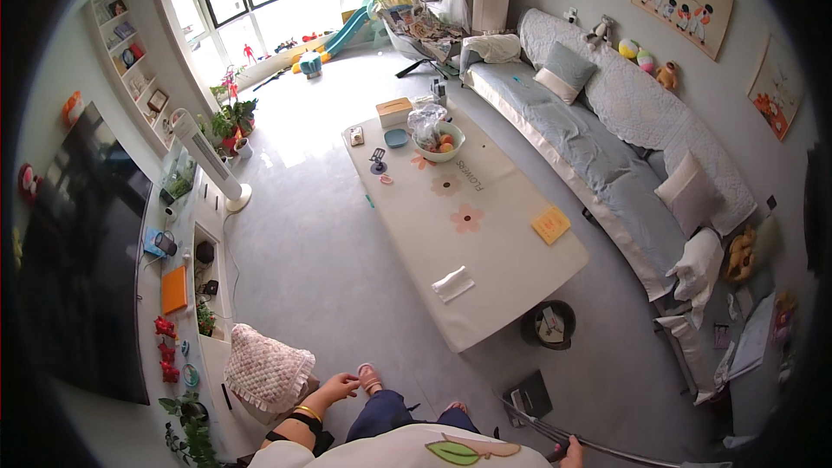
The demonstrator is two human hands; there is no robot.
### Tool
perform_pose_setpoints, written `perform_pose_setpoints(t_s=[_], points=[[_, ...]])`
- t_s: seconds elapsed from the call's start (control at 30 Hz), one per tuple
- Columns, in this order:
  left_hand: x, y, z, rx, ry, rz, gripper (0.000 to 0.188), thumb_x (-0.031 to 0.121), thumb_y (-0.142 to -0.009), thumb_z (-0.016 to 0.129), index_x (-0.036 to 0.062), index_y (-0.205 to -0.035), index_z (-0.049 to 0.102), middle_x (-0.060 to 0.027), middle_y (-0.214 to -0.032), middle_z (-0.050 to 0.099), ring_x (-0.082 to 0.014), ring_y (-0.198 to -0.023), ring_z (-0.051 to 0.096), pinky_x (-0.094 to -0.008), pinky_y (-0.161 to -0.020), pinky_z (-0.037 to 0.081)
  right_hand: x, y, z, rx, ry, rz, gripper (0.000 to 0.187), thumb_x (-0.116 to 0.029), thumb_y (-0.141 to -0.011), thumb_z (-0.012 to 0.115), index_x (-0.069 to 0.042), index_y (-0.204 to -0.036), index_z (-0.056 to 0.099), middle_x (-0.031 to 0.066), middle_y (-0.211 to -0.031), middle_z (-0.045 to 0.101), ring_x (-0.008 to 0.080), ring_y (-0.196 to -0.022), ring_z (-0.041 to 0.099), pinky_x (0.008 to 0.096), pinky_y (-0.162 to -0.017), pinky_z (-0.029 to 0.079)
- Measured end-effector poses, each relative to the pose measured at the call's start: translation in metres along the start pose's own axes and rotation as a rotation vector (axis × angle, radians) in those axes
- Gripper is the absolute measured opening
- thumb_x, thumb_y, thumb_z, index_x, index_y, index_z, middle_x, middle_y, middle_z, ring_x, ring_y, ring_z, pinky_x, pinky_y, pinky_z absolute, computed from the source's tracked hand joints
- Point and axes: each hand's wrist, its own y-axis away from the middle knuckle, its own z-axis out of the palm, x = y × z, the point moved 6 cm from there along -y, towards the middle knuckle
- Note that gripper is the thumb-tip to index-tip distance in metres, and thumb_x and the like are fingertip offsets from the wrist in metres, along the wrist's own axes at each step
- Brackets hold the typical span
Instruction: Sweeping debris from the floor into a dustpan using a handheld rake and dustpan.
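My left hand (345,385) hangs over the floor beside my knee, next to a stool with a pink-and-white quilted cover (269,369). Its fingers are loosely bent and a little apart, with nothing visible in them. At the lower right edge, my right hand (571,451) is closed on a long metal pole (611,452), partly cut off by the frame. The pole runs from the lower right towards a dark, flat, dustpan-like piece (530,393) on the floor. A light-coloured top covers the view between my arms.
A long covered table (494,269) stands ahead, bearing a fruit bowl (442,143), a tissue box (394,111) and a folded white cloth (453,284). A dark bin (548,324) stands at its near corner. The sofa (572,130) lines the right; a TV cabinet and tower fan (208,160) stand left.
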Motion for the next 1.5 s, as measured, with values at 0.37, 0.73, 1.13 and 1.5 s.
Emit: perform_pose_setpoints(t_s=[0.37, 0.73, 1.13, 1.5], points=[[-0.033, -0.039, -0.176, 0.069, -0.107, 0.045, 0.042, 0.029, -0.080, 0.057, 0.0002, -0.111, 0.053, -0.0131, -0.093, 0.063, -0.0198, -0.076, 0.063, -0.0324, -0.070, 0.049, 0.013, 0.067, 0.028, 0.420, 0.202, 0.028, 0.032, -0.038, -0.079, 0.050, -0.006, -0.085, 0.051, 0.0084, -0.076, 0.053, 0.0253, -0.068, 0.049, 0.0420, -0.059, 0.040], [0.105, -0.103, -0.314, 0.205, -0.540, 0.339, 0.041, 0.033, -0.078, 0.058, 0.0070, -0.110, 0.054, -0.0113, -0.098, 0.063, -0.0264, -0.087, 0.060, -0.0356, -0.077, 0.047, -0.057, 0.093, 0.156, 1.135, 0.812, -0.610, 0.024, 0.000, -0.071, 0.055, -0.004, -0.094, 0.048, 0.0132, -0.092, 0.050, 0.0265, -0.074, 0.053, 0.0399, -0.064, 0.045], [0.157, -0.193, -0.438, 0.241, -0.336, 0.203, 0.039, 0.026, -0.077, 0.061, 0.0023, -0.108, 0.055, -0.0150, -0.095, 0.062, -0.0262, -0.086, 0.060, -0.0348, -0.075, 0.048, -0.328, 0.041, 0.652, 0.268, 0.559, -1.233, 0.012, -0.006, -0.065, 0.059, -0.007, -0.076, 0.053, 0.0079, -0.075, 0.053, 0.0271, -0.078, 0.050, 0.0370, -0.073, 0.038], [0.165, -0.282, -0.578, 0.230, -0.099, -0.056, 0.037, 0.020, -0.076, 0.063, -0.0014, -0.104, 0.054, -0.0136, -0.083, 0.063, -0.0190, -0.066, 0.064, -0.0293, -0.060, 0.050, -0.498, 0.099, 1.010, -0.263, 0.178, -1.143, 0.007, -0.009, -0.071, 0.061, -0.007, -0.077, 0.060, 0.0036, -0.070, 0.055, 0.0168, -0.066, 0.050, 0.0290, -0.060, 0.041]])
